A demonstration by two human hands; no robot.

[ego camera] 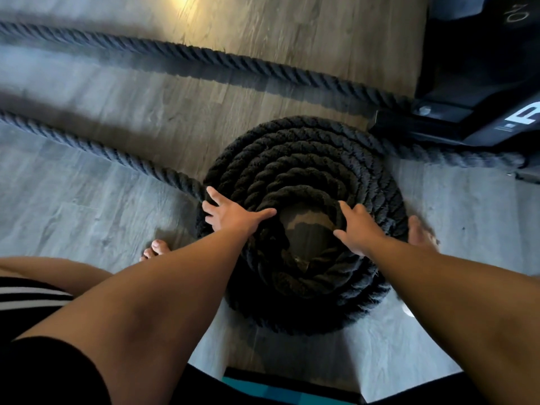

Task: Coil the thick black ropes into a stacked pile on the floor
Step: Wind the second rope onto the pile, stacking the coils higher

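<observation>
Head view, looking straight down. The floor is grey-brown wood-grain plank, with a patch of warm light at the far edge. The coil of thick black twisted rope lies flat at centre: several concentric rings, coarse and fuzzy, stacked in layers around a small open core where the planks show through. From the left a loose rope run slants in and meets the coil's left rim; a second rope run crosses farther off, toward a black equipment base with white lettering at the far right. The left grip is released, fingers spread flat on the coil's left rim where the loose run joins. The right grip is also released, fingers laid on the innermost ring. Bare toes sit just left of the coil and a bare foot just right of it. Both forearms hide the coil's near rings. A teal mat edges the near border.
</observation>
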